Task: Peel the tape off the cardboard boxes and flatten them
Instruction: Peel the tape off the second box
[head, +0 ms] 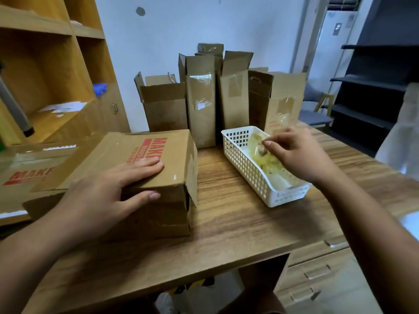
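Observation:
A cardboard box [127,155] with red print lies on its side on the wooden table [226,223]. My left hand [108,191] rests on its near end, fingers straight on top and thumb against the end face. My right hand [294,152] hovers over a white plastic basket [251,171], its thumb and forefinger pinching a piece of clear tape [260,147]. The basket holds a crumpled heap of peeled tape [272,166].
Several tall cardboard boxes [201,105] with tape patches stand upright at the back of the table. Flattened cardboard [25,175] lies at the left. Wooden shelving [52,71] stands at the left, dark shelves [374,91] at the right, drawers [317,275] under the table's right side.

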Motion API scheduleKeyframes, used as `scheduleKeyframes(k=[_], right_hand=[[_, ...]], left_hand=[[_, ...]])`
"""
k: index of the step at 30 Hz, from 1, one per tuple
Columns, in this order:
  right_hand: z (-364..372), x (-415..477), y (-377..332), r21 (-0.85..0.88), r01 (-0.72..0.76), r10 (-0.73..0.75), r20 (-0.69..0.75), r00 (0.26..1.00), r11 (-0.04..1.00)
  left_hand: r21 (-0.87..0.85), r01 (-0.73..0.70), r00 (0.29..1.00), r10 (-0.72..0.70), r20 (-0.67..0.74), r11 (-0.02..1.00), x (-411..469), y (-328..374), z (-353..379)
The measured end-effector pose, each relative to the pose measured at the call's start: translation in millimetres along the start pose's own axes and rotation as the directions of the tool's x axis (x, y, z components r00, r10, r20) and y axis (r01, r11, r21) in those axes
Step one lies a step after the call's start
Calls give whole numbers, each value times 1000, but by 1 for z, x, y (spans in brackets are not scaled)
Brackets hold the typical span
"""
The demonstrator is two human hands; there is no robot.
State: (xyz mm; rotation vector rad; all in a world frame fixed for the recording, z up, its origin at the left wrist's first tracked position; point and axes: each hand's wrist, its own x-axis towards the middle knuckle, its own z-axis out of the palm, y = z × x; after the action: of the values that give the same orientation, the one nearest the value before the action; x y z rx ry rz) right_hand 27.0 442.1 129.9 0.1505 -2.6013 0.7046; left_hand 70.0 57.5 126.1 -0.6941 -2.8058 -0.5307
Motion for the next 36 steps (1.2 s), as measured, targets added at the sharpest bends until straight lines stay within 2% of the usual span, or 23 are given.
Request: scheduleKeyframes(k=[4, 10, 16, 20, 23, 36], right_hand=[[7, -12, 2, -64, 5, -6, -13, 1000, 998], [10, -28, 17, -45, 88, -91, -85, 992, 995], [6, -39, 20, -52, 128, -131, -52, 990, 990], [8, -45, 20, 20, 84, -83, -33, 996, 996], [9, -47, 19, 114, -13, 11, 16, 1000, 993], [3, -42, 9, 183, -136, 128, 53, 990, 974]], left_hand=[[3, -8, 1000, 8, 11, 1000, 3, -9, 5], [-9, -17, 1000, 18, 10, 1000, 6, -16, 8], [-23, -21, 1000, 21, 2, 1000, 5, -13, 7], [0, -14, 1000, 14, 14, 1000, 3, -8, 4], [9, -9, 1000, 9, 20, 1000, 2, -7, 4], [-16, -9, 1000, 9, 15, 1000, 1, -3, 2]])
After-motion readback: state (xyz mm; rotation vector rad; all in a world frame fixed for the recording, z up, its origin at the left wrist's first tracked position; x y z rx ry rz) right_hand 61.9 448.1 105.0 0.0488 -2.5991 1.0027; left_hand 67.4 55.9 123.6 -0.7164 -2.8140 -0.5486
